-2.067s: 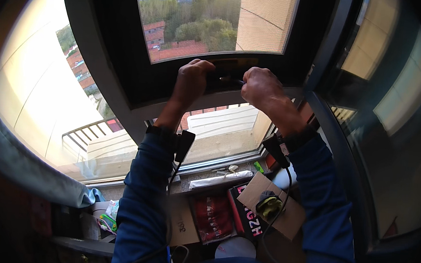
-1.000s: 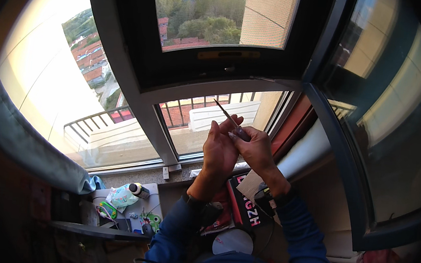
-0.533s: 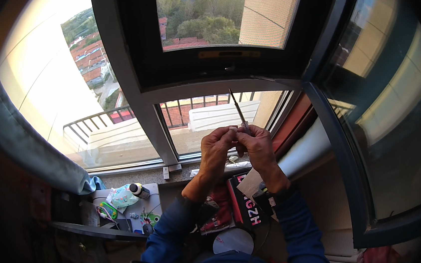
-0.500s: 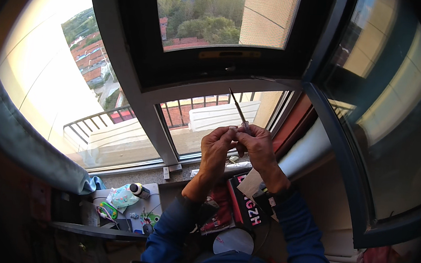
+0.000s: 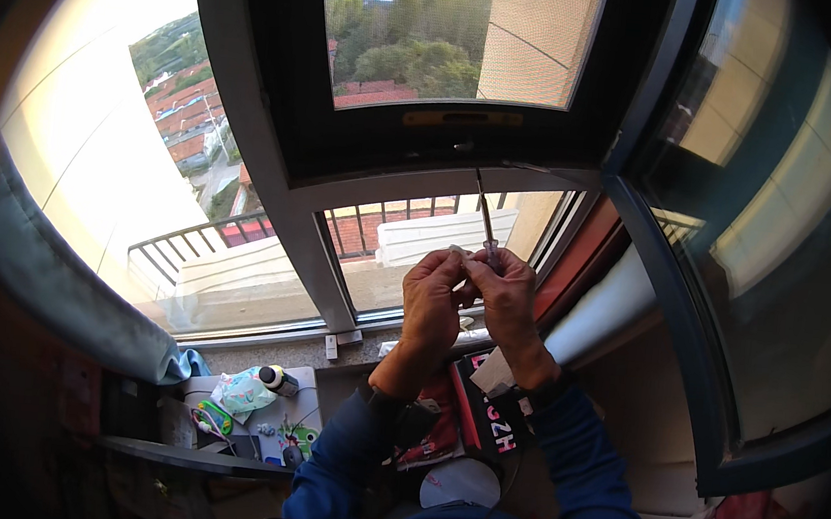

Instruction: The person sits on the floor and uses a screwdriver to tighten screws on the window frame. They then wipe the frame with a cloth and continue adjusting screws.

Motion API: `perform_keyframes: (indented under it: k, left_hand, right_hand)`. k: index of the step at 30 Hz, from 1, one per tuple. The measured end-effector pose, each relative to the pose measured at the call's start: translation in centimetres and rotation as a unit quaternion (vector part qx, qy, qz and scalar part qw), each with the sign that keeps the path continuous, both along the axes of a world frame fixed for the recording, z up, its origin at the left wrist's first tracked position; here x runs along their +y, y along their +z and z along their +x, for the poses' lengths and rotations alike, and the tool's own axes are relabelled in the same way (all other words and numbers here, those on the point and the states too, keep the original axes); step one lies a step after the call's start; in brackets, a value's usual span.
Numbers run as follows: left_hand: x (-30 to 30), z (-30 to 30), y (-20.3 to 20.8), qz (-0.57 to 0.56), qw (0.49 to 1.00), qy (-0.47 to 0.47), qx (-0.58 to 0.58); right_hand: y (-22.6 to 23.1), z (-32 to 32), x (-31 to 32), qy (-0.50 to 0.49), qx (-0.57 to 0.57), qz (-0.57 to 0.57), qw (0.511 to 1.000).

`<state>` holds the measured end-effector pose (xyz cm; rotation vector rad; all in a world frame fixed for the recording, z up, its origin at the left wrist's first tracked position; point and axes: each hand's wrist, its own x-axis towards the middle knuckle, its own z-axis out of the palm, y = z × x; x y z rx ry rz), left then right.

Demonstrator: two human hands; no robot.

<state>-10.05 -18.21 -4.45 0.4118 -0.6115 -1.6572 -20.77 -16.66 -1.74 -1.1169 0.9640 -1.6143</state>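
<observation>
A thin screwdriver (image 5: 485, 211) with a clear handle points up and away from me, its tip in front of the dark window frame's lower edge. My right hand (image 5: 504, 299) is closed around the handle. Beside it, my left hand (image 5: 432, 296) is pinched, fingertips touching those of the right. Something small and pale shows between the left fingertips, too small to name. Both hands are raised in front of the lower window pane (image 5: 374, 281). Above them is the screened window sash (image 5: 397, 134) with a yellowish slot plate (image 5: 462, 118).
An open glazed casement (image 5: 697, 314) stands at the right. To the left, a drawer-like tray (image 5: 309, 403) holds a dark bottle (image 5: 278, 379), a plastic packet (image 5: 244, 390) and small parts. A black and pink box (image 5: 483, 414) lies below my hands; small white boxes (image 5: 332, 347) sit on the sill.
The screwdriver has tilted more upright, its tip moving slightly right. Both hands stay together, and the whole view has shifted a little.
</observation>
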Motion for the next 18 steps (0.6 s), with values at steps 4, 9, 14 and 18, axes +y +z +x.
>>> perform_keyframes:
  k: [4,9,14,18]
  left_hand:
    - [-0.3,0.1,0.2,-0.178,0.916,0.201,-0.296]
    - [-0.6,0.9,0.9,-0.061,0.989,0.044,-0.130]
    - [-0.9,1.8,1.3,-0.115,0.950,0.061,-0.284]
    - [-1.2,3.0,1.7,-0.152,0.910,0.023,-0.386]
  right_hand:
    - [0.3,-0.2,0.0,0.002,-0.006,-0.010,1.000]
    - [0.5,-0.2,-0.1,-0.003,0.022,-0.014,1.000]
    - [1.0,-0.8,-0.4,-0.003,0.067,-0.012,0.998]
    - [1.4,-1.5,-0.5,-0.026,0.143,-0.023,0.989]
